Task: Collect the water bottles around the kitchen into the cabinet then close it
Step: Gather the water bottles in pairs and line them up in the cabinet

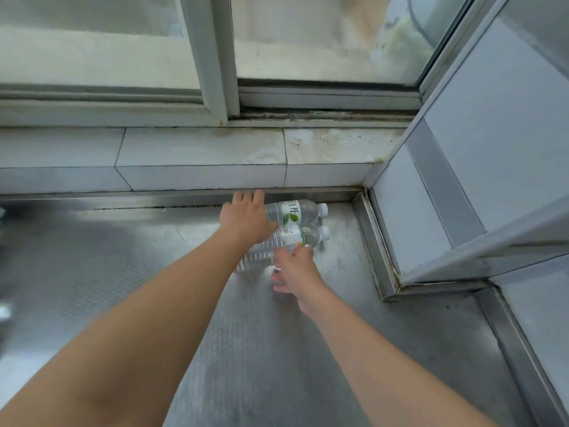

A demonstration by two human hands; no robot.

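Two clear water bottles with white caps and green-and-white labels lie side by side on the steel counter, caps pointing right, close to the window corner. My left hand [246, 220] lies over the lower half of the far bottle [303, 211], fingers stretched toward the wall and thumb between the two bottles. My right hand [294, 272] comes in from below and curls its fingertips over the near bottle [295, 237] at its label, thumb spread toward the bottle's ribbed base. No cabinet interior shows in this view.
The textured steel counter [184, 272] runs left and toward me. A tiled sill [200, 158] and a sliding window [215, 57] stand right behind the bottles. A grey metal-framed panel [446, 195] closes off the right side, with a raised steel lip [374, 241] at its foot.
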